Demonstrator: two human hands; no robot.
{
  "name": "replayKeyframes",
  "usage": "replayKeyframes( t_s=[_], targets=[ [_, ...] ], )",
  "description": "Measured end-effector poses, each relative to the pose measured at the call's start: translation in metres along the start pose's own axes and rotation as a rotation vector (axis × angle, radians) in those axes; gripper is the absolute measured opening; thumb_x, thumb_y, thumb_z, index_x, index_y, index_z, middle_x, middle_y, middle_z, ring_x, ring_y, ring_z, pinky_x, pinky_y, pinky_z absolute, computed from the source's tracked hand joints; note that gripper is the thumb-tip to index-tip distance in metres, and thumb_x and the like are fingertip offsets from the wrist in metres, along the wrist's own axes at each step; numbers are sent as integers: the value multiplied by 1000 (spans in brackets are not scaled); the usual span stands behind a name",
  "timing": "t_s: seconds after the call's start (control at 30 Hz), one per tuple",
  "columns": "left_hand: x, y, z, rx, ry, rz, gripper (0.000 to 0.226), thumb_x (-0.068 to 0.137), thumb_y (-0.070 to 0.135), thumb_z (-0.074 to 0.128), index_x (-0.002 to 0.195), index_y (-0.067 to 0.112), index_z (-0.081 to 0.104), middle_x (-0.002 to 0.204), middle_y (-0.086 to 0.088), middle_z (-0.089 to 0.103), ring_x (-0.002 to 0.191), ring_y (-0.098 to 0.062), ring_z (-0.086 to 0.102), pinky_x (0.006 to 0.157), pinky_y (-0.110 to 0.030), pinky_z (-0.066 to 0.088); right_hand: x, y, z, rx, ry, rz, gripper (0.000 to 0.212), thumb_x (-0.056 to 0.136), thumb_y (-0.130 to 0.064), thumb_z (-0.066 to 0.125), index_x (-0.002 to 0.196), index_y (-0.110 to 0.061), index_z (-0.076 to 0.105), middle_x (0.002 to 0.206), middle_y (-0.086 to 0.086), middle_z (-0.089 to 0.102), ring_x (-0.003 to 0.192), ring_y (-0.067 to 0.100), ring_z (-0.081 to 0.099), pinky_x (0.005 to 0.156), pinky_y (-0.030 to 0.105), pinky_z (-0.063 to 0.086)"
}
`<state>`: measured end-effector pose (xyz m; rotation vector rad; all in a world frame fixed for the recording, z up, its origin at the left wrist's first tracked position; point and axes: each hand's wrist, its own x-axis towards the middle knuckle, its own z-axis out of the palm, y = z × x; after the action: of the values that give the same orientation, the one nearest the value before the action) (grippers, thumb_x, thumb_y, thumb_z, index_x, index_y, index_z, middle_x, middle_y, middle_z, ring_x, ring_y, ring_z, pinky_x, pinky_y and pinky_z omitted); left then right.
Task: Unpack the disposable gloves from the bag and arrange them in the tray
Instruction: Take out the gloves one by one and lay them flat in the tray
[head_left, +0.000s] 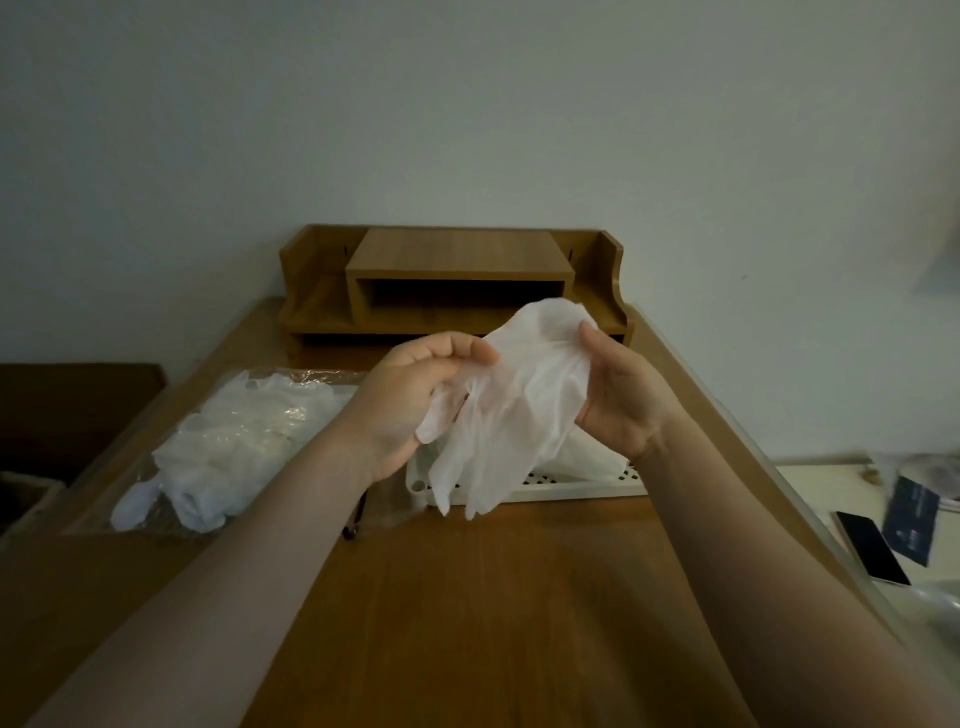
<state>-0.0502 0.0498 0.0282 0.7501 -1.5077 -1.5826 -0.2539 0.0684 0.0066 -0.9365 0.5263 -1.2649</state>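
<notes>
Head view, hands: our left hand (415, 395) and right hand (618, 395) each pinch a side of one translucent disposable glove (514, 410), held spread above the white perforated tray (571, 488).
Glove: cuff up, fingers hanging past the tray's near rim.
Bag: the clear bag (234, 441) of remaining gloves lies left of the tray on the wooden desk (493, 597).
Step, done well: we judge it best to keep the film taut, lower it flat into the tray, then let go with both hands together.
</notes>
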Motion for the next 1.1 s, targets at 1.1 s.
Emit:
replayKeyframes(
  t_s=[1.1],
  targets=[
    [34, -23, 3, -708, 5, 30, 29, 82, 26, 55, 107, 13, 60, 92, -5, 69, 90, -19, 66, 80, -36, 56, -6, -1, -23, -470, -10, 262, 36, 80, -20, 67, 111, -4, 59, 101, 9, 68, 91, 24, 68, 75, 34, 59]
  ],
)
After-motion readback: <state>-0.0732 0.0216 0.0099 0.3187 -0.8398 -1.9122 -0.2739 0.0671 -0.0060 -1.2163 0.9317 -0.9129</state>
